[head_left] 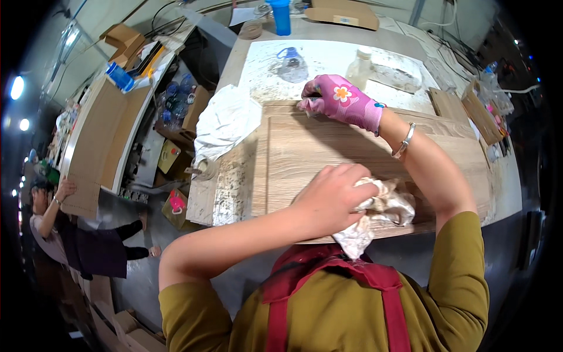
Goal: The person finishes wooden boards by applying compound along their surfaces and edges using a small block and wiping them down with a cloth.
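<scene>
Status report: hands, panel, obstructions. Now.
Left hand gripping crumpled rag. Gloved right hand at far edge. Panel lying flat; rag covers part of near edge.

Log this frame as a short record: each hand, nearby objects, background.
Left hand: bare, holding a stained cloth on a wooden panel
Right hand: pink floral glove, at the panel's far edge; grip contents unclear
Beyond panel: blue-topped clear container, clear bottle
Left of panel: white cloth
Background: co-worker at far left

On the table [508,183] we see: wooden board [328,146]; left of board, white cloth [227,122]; beyond board, white sheet [328,57], blue cup [281,21].
</scene>
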`<state>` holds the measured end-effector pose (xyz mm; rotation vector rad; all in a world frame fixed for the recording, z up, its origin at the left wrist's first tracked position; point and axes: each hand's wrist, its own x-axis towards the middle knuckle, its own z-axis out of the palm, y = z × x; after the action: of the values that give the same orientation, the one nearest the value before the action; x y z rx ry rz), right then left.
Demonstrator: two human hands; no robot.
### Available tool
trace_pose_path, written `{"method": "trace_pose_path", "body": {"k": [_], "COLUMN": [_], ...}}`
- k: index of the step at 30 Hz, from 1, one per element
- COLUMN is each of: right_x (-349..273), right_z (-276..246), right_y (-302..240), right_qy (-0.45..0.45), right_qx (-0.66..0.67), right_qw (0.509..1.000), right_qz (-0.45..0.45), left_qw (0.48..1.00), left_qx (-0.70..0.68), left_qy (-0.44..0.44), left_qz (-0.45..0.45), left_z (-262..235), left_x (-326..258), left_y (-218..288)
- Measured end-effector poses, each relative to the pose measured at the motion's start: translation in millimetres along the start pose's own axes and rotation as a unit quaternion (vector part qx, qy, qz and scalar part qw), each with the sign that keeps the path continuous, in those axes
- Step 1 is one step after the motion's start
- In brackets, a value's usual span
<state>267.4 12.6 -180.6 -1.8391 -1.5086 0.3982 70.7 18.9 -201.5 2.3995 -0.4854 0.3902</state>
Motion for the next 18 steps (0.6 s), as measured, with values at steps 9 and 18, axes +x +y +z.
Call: {"method": "trace_pose_path", "body": {"k": [9,18], "right_x": [-85,-187], "right_z": [-75,-179], "right_y": [32,80], "right_qy": [0.014,0.013], "right_qx": [-0.118,-0.136], "right_qw": [0.99,0.973], "right_qz": [0.077,0.185], "left_qw": [0.996,0.988], "left_qx": [0.049,0.046], "left_qy": [-0.051,-0.018], "left_qz": [-0.05,-0.144], "left_z": [-9,-4], "left_x": [7,6], "left_y": [10,18]}}
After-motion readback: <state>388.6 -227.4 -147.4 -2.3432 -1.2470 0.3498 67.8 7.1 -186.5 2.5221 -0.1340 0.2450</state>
